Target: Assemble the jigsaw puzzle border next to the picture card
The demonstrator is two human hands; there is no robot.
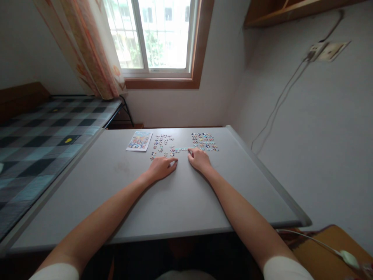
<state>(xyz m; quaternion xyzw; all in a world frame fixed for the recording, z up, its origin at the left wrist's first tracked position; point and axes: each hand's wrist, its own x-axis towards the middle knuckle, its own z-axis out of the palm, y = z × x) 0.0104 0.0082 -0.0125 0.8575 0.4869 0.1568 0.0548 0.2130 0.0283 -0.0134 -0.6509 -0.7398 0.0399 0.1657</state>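
My right hand rests on the table, its index finger and thumb close together at the right end of a joined strip of light-blue jigsaw pieces; the piece at the fingertips is mostly covered. My left hand lies on the tabletop just below some loose jigsaw pieces, thumb and index finger apart, with nothing seen in it. More loose pieces are spread in short rows on the left. A denser block of pieces sits beyond my right hand. Left of them lies a colourful picture sheet.
The grey table has a raised rim along its right edge. A bed with a checked cover stands at the left. Ahead are a curtain and a window. A cord hangs from the wall socket on the right.
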